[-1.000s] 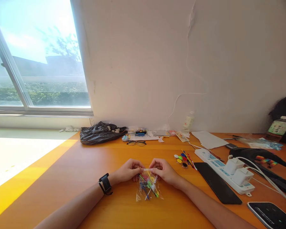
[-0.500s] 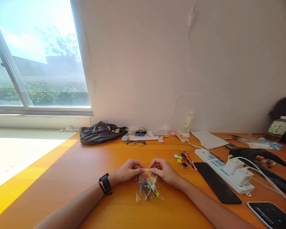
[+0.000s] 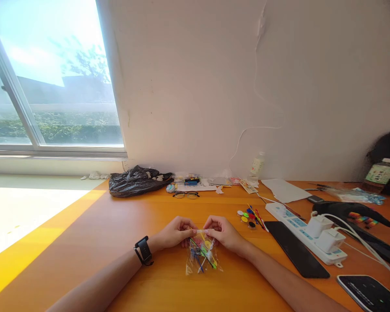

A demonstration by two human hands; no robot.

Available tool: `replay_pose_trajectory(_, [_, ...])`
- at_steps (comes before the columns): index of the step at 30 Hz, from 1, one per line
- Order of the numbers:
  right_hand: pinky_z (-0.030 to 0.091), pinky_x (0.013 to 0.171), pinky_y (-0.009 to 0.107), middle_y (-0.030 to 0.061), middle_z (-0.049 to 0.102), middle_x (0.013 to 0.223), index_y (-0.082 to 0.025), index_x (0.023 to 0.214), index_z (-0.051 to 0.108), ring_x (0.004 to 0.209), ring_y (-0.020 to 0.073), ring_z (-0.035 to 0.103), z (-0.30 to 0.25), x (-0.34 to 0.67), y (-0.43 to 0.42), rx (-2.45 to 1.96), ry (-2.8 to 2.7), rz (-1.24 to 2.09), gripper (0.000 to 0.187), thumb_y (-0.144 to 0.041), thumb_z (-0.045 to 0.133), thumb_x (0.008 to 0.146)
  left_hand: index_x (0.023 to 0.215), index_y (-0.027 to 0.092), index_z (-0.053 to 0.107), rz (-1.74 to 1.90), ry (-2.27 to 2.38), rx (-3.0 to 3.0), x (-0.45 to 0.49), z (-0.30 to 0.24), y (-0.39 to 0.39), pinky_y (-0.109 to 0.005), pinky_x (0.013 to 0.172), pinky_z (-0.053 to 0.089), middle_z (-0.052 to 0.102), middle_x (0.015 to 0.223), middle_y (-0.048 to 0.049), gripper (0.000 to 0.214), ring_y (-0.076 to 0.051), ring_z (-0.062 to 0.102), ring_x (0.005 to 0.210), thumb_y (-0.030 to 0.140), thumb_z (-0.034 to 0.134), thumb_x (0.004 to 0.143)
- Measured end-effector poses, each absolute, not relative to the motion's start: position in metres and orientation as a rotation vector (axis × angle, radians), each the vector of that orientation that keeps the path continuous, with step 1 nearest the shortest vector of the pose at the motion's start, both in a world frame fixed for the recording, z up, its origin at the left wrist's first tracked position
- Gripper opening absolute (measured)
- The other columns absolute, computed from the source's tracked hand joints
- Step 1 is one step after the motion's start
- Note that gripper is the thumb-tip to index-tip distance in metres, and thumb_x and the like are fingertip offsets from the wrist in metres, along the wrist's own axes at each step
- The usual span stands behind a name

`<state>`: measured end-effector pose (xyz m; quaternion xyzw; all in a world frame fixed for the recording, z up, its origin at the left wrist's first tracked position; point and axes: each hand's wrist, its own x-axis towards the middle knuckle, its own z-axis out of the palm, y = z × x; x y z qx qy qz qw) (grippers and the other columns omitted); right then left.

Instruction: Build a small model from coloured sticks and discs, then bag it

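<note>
A small clear plastic bag [image 3: 201, 255] hangs between my hands, low over the table. Inside it are several coloured plastic sticks and round pieces in blue, green, yellow, white and black. My left hand [image 3: 178, 232], with a black watch [image 3: 143, 250] on its wrist, pinches the bag's top edge at the left corner. At the right corner, my right hand [image 3: 222, 234] pinches the same edge between thumb and fingers. The other fingers of both hands are curled behind the bag and partly hidden.
Right of my hands lie loose coloured discs and sticks [image 3: 250, 216], a black phone [image 3: 297, 247] and a power strip [image 3: 307, 234] with white chargers. Along the wall are a black plastic bag [image 3: 136, 182], glasses [image 3: 186, 195], paper [image 3: 284, 190] and a bottle [image 3: 256, 167].
</note>
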<state>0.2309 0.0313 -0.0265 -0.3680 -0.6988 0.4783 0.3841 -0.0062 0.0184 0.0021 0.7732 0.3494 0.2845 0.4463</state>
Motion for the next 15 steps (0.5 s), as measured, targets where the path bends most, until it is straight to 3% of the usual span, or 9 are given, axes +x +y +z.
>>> replay_pose_trajectory(15, [0.043,0.058,0.024,0.001,0.065,0.074,-0.017,0.081,0.064,0.065,0.0142,0.057,-0.0281,0.2312,0.033,-0.922,-1.784,1.215,0.016,-0.029,0.074,0.078,0.081,0.011,0.067,0.696,0.863,1.871,-0.006,0.0018,0.0174,-0.022,0.055,0.038,0.065,0.07,-0.0029,0.054,-0.011,0.054,0.059,0.064,0.06,0.088])
